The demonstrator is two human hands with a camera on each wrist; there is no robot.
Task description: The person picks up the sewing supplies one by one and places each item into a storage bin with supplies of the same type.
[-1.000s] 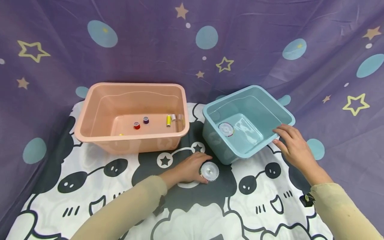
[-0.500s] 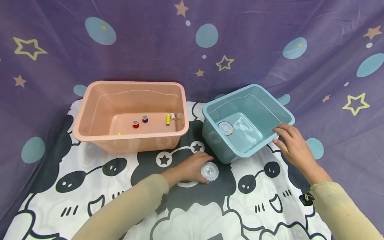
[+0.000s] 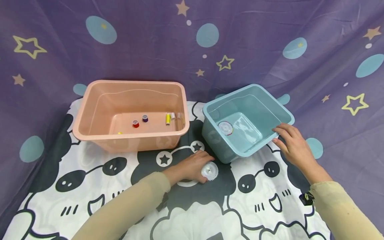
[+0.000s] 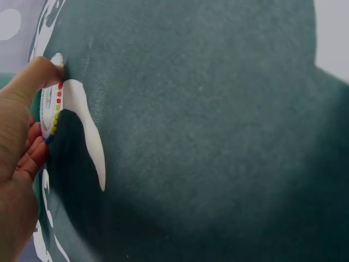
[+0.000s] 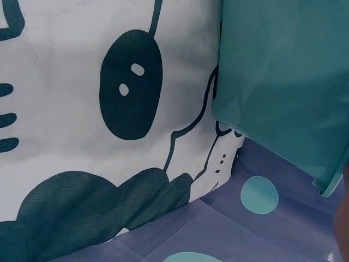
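Observation:
A round white wheel of sewing pins [image 3: 210, 171] is held by its edge in my left hand [image 3: 193, 166], just above or on the dark part of the cloth. The left wrist view shows thumb and fingertips at opposite edges of the pin wheel [image 4: 50, 112], with red, yellow and blue pin heads along its rim. My right hand [image 3: 295, 148] grips the near right rim of a blue tub [image 3: 222, 145], fingers over the edge and thumb below. Inside that tub lies a second pin wheel [image 3: 225, 128].
Left of the blue tub stands a pink tub [image 3: 135, 145]. It holds a red spool [image 3: 136, 124], a dark purple spool [image 3: 145, 118], a yellow spool [image 3: 167, 119] and a white spool [image 3: 173, 116]. A purple curtain [image 3: 150, 50] hangs behind both tubs.
My left thumb and fingers have drawn in on the pin wheel's edge, and the wheel has shifted very slightly. The right hand stays on the blue tub's rim.

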